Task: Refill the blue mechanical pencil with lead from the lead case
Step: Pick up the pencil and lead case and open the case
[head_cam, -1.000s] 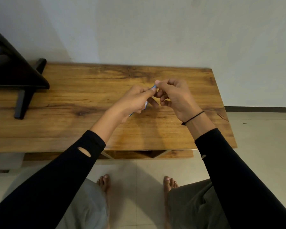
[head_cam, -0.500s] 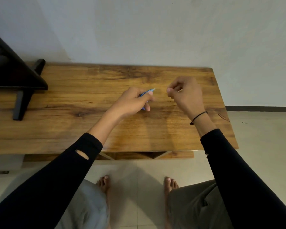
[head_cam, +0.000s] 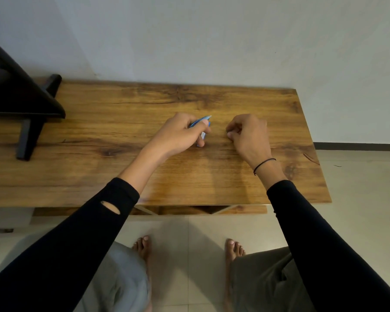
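Blue mechanical pencil (head_cam: 200,120) mostly hidden inside left hand (head_cam: 182,133), tip poking out toward right hand (head_cam: 248,134). Right hand curled, fingertips pinched low over counter (head_cam: 122,122); contents indiscernible.

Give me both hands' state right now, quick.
Left hand: closed grip on the slim blue plastic mechanical pencil.
Right hand: fingers pinched shut; whether it holds anything cannot be told.
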The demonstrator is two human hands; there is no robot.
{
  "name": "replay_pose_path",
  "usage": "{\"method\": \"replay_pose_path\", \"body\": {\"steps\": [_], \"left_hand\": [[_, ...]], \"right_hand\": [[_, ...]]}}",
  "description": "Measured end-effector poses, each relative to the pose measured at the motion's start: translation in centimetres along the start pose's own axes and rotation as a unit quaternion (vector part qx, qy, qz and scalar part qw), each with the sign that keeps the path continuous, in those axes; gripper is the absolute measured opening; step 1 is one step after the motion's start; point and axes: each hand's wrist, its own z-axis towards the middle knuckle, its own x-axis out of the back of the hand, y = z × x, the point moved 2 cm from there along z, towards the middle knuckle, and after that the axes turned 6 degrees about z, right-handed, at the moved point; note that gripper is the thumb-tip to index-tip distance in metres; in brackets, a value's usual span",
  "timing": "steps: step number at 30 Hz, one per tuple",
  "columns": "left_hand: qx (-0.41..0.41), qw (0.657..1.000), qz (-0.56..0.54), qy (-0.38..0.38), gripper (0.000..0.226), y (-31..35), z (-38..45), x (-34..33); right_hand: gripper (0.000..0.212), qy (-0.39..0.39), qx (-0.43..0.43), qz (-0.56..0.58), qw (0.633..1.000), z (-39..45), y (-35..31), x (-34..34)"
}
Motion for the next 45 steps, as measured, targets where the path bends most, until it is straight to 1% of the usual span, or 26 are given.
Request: {"method": "replay_pose_path", "body": {"steps": [3,5,6,7,8,10,12,14,17,20,22,26,28,30,32,35,37,39,42,45], "left_hand": [[-0.007,1.000,0.022,0.004,0.033,-0.1,0.2,-0.1],[-0.009,0.999,0.039,0.004,0.033,-0.1,0.2,-0.2],[-0.010,0.999,0.048,0.004,0.033,-0.1,0.2,-0.2],[-0.011,0.998,0.055,0.004,0.032,-0.1,0.2,-0.2],[-0.012,0.998,0.061,0.005,0.032,-0.1,0.2,-0.2],[-0.012,0.998,0.067,0.007,0.032,0.1,0.2,-0.2],[-0.016,0.996,0.082,0.010,0.033,0.3,0.3,-0.3],[-0.024,0.995,0.101,0.012,0.033,0.5,0.2,-0.5],[-0.033,0.993,0.113,0.008,0.032,0.7,0.0,-0.3],[-0.036,0.993,0.115,0.002,0.033,0.8,-0.3,-0.2],[-0.033,0.992,0.119,0.001,0.032,0.8,-0.3,-0.3],[-0.029,0.993,0.111,-0.004,0.032,1.0,-0.3,-0.4],[-0.023,0.994,0.111,-0.003,0.031,0.8,-0.3,-0.4],[-0.016,0.994,0.109,-0.001,0.031,0.6,-0.2,-0.3],[-0.012,0.996,0.092,0.002,0.030,0.4,-0.2,-0.1],[-0.013,0.996,0.087,0.017,0.029,0.2,-0.2,0.2],[-0.013,0.995,0.094,0.021,0.029,0.2,-0.1,0.2],[-0.010,0.994,0.106,0.022,0.031,0.3,-0.1,0.1],[-0.008,0.993,0.113,0.022,0.032,0.2,-0.1,0.1],[-0.004,0.992,0.120,0.030,0.034,0.1,-0.1,0.4]], "right_hand": [[0.015,-0.021,0.007,-0.020,1.000,0.1,0.0,-0.3],[0.026,-0.033,0.004,-0.032,0.999,0.2,0.0,-0.1],[0.034,-0.034,0.003,-0.032,0.999,0.2,0.0,0.1],[0.037,-0.024,0.007,-0.023,0.999,0.3,0.0,0.6],[0.034,-0.005,0.016,-0.003,1.000,0.4,-0.2,1.1],[0.020,0.023,0.030,0.068,0.997,0.4,-1.0,1.9],[0.010,-0.001,0.031,0.171,0.985,0.2,-2.0,2.0],[0.009,-0.036,0.016,0.243,0.969,0.0,-2.5,1.5],[0.014,-0.073,-0.007,0.292,0.953,-0.4,-2.6,1.1],[0.011,-0.095,-0.020,0.308,0.946,-0.3,-2.5,0.8],[0.006,-0.103,-0.023,0.298,0.949,-0.3,-2.5,0.5],[0.012,-0.089,-0.007,0.240,0.967,-0.3,-2.6,0.0],[0.012,-0.061,-0.008,0.221,0.973,-0.1,-2.5,0.1],[0.018,-0.015,-0.016,0.189,0.982,0.4,-1.9,1.0],[0.021,0.002,-0.012,0.106,0.994,0.9,-1.0,2.4],[0.016,-0.054,-0.036,-0.053,0.996,1.2,0.9,3.5],[0.014,-0.091,-0.062,-0.112,0.988,1.1,1.6,3.1],[0.017,-0.087,-0.067,-0.124,0.986,0.7,1.5,2.5],[0.016,-0.055,-0.062,-0.125,0.989,0.6,1.0,2.3],[0.010,-0.027,-0.079,-0.082,0.993,0.8,1.0,2.6]]}}
